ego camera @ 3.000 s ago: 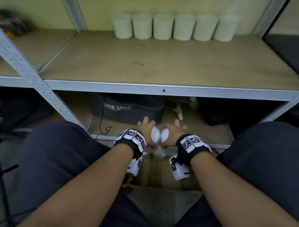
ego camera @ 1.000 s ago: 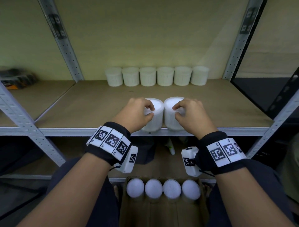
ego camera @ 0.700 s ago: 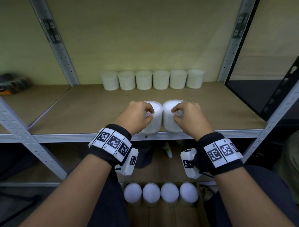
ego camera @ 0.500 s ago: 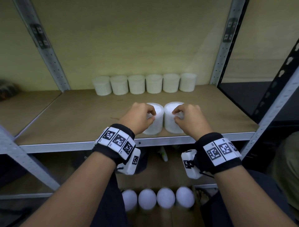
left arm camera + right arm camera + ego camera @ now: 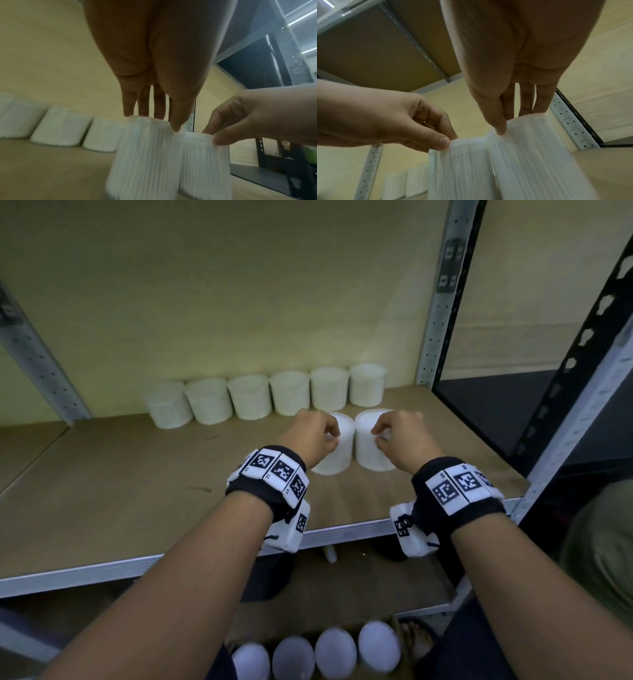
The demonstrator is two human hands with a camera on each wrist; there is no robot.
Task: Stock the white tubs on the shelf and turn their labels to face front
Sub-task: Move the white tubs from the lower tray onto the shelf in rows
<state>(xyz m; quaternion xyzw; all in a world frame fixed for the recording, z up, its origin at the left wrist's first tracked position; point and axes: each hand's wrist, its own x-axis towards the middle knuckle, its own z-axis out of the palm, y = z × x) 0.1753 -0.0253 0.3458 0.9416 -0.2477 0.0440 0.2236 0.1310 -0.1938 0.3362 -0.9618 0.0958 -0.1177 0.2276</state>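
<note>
Two white ribbed tubs stand side by side on the wooden shelf (image 5: 137, 491), touching each other. My left hand (image 5: 310, 436) grips the left tub (image 5: 337, 453) by its top rim, fingers behind and thumb in front. My right hand (image 5: 400, 436) grips the right tub (image 5: 368, 451) the same way. The left wrist view shows my left hand (image 5: 154, 119) on the left tub (image 5: 142, 155) and the right tub (image 5: 204, 159) beside it. In the right wrist view, my right hand (image 5: 511, 121) pinches the right tub (image 5: 539, 155) next to the left tub (image 5: 460, 169). No label shows on either tub.
A row of several white tubs (image 5: 263, 397) lines the back wall of the shelf. Metal uprights (image 5: 442, 296) stand at the right and left. Below, an open cardboard box holds several white tubs (image 5: 315, 652), lids up. A darker rack (image 5: 565, 392) adjoins on the right.
Both hands have pushed the two tubs deeper onto the shelf, from near its front edge toward the back row. Three seconds ago the hands were down at the box.
</note>
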